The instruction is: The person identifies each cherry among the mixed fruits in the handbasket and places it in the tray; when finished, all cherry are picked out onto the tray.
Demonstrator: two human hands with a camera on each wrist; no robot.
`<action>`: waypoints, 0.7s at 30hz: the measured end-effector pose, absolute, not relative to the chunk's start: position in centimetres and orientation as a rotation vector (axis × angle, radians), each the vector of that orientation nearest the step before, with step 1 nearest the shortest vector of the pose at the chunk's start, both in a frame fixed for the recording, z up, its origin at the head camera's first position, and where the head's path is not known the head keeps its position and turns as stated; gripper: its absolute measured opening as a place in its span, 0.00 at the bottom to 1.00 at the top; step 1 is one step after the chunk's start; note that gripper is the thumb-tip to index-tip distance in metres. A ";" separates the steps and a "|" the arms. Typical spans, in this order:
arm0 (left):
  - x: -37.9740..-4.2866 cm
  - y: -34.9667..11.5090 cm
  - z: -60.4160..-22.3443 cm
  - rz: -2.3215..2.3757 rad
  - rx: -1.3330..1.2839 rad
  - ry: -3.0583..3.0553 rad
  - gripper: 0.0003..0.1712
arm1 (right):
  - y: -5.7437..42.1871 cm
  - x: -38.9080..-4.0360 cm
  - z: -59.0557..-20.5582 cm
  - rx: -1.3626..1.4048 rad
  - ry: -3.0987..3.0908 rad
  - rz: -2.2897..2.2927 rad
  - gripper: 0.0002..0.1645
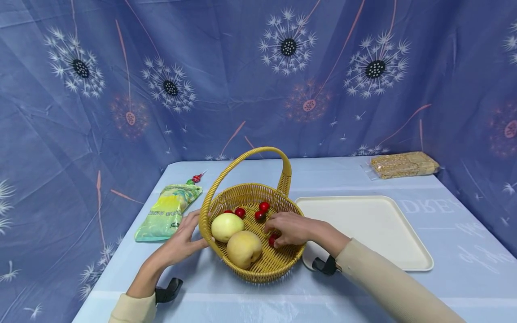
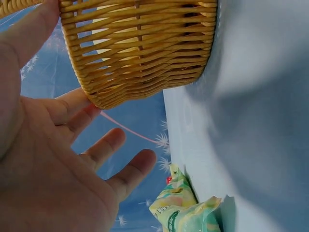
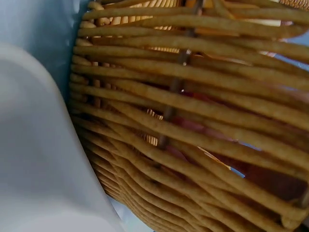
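A woven basket [image 1: 282, 268] with a tall arched handle [image 1: 218, 179] stands mid-table. It holds a pale green apple-like fruit [image 1: 227, 227], a yellow peach-like fruit [image 1: 244, 249] and several small red cherries [image 1: 264, 207]. My left hand [image 1: 182, 240] touches the basket's left rim, its fingers spread apart in the left wrist view. Inside the basket, my right hand [image 1: 291, 228] has its thumb and fingers bent about one cherry [image 1: 273, 240]; whether they pinch it is unclear. In the right wrist view, the woven wall [image 3: 145, 82] mostly hides this hand.
A cream tray [image 1: 363, 224] lies right of the basket, close to its wall. To the left is a green-yellow packet [image 1: 167, 213], with a wrapped lollipop [image 1: 196, 178] behind it. A clear-wrapped brown snack pack [image 1: 404, 165] sits at the far right; a curtain [image 1: 242, 89] hangs behind.
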State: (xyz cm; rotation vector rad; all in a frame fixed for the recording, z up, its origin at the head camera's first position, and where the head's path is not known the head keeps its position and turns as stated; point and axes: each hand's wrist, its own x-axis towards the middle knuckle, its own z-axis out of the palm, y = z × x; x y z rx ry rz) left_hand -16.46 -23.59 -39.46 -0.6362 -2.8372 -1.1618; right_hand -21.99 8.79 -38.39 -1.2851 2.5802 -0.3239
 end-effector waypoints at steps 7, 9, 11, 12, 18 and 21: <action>-16.4 -23.6 -39.4 -1.169 -0.629 -2.843 0.40 | 8.5 -22.2 -38.6 -1.305 2.566 -0.306 0.16; -16.4 -23.5 -39.3 -1.166 -0.625 -2.848 0.39 | 8.4 -22.2 -38.7 -1.314 2.561 -0.299 0.15; -16.4 -23.5 -39.3 -1.160 -0.620 -2.852 0.39 | 8.3 -22.2 -38.8 -1.320 2.555 -0.290 0.14; -16.4 -23.5 -39.3 -1.160 -0.618 -2.852 0.39 | 8.2 -22.2 -38.8 -1.323 2.554 -0.283 0.14; -16.4 -23.4 -39.3 -1.156 -0.605 -2.855 0.38 | 8.1 -22.1 -39.0 -1.329 2.555 -0.263 0.12; -16.4 -23.3 -39.3 -1.161 -0.598 -2.859 0.39 | 8.1 -22.0 -39.0 -1.339 2.554 -0.270 0.11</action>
